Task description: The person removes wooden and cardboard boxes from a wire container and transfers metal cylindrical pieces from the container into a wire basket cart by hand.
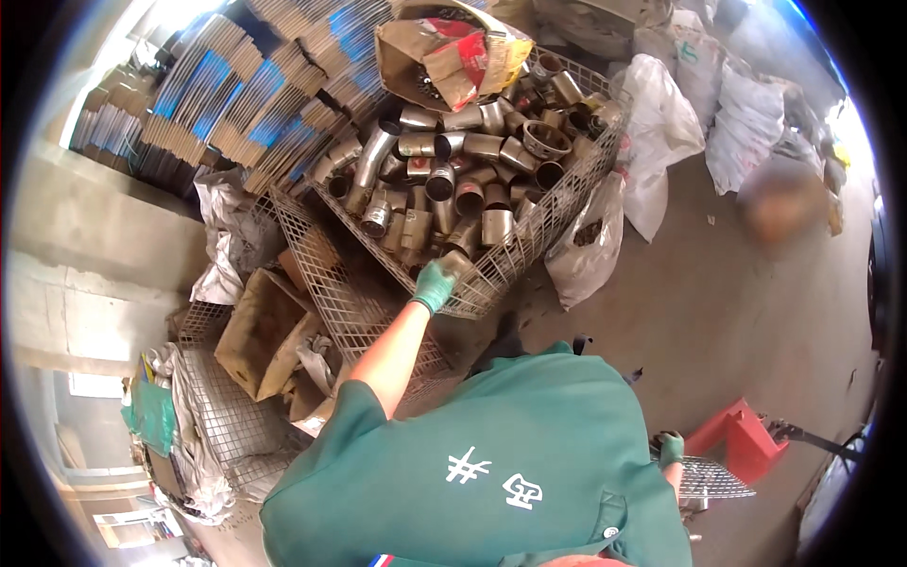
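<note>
Green-gloved, the outstretched left hand (436,286) touches a metal pipe (458,264), the right hand (672,449) out sideways, both grips unclear.

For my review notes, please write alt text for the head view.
A green-gloved left hand touches a metal pipe piece inside a wire basket heaped with similar pieces. The gloved right hand is beside wire mesh.

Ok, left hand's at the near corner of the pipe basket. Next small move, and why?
Probably firm up the left hand grip on the short metal pipe before any lift: the glove is right at it, other loose pipes crowd the wire basket alongside, and this view doesn't show how secure the hold is.
</note>
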{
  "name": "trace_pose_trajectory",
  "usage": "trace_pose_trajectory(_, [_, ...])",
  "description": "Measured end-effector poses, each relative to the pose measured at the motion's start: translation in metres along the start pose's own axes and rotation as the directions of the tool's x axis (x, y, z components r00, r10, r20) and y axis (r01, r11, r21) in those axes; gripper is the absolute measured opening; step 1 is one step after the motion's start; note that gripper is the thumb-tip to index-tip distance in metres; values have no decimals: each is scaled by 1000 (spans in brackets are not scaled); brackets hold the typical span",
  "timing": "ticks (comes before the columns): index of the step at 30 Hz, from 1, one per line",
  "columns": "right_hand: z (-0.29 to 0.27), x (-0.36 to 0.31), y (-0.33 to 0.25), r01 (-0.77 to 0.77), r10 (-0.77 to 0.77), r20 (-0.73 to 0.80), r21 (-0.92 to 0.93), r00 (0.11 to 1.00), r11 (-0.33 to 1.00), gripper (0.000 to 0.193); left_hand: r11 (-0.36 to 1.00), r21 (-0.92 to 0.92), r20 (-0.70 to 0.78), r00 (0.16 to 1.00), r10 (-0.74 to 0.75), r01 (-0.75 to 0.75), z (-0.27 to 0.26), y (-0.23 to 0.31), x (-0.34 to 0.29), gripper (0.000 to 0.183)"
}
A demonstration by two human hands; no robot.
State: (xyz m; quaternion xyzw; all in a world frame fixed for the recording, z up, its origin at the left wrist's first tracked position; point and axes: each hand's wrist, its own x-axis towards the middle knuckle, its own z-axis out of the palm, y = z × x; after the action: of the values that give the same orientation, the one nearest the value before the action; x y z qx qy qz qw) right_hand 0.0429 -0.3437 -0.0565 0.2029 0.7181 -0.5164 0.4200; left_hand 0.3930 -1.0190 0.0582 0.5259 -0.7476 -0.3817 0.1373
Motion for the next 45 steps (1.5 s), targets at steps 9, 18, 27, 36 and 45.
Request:
trace_pose_trajectory(9, [171, -21, -104, 79, -14, 178, -363, 984, 929, 19, 865, -481, -277, 911, -306, 144, -3, -169, 227, 38])
trace_pose_trajectory(18, [267, -37, -146, 403, -286, 294, -516, 912, 756, 23, 871, 178, -154, 887, -436, 459, 7, -86, 323, 59])
trace_pose_trajectory(27, [413, -60, -264, 371, -230, 356, -402, 906, 837, 35, 677, -592, -6, 838, -546, 437, 15, -124, 310, 33])
trace_pose_trajectory(36, [595, -140, -356, 891, -529, 723, -301, 445, 339, 39, -257, -443, 717, 512, 473, 859, -19, -23, 153, 52])
trace_pose_trajectory(45, [639, -169, -358, 850, -416, 804, -198, 426, 488, 80, 158, -613, 775, 550, 312, 774, -2, 66, 133, 49])
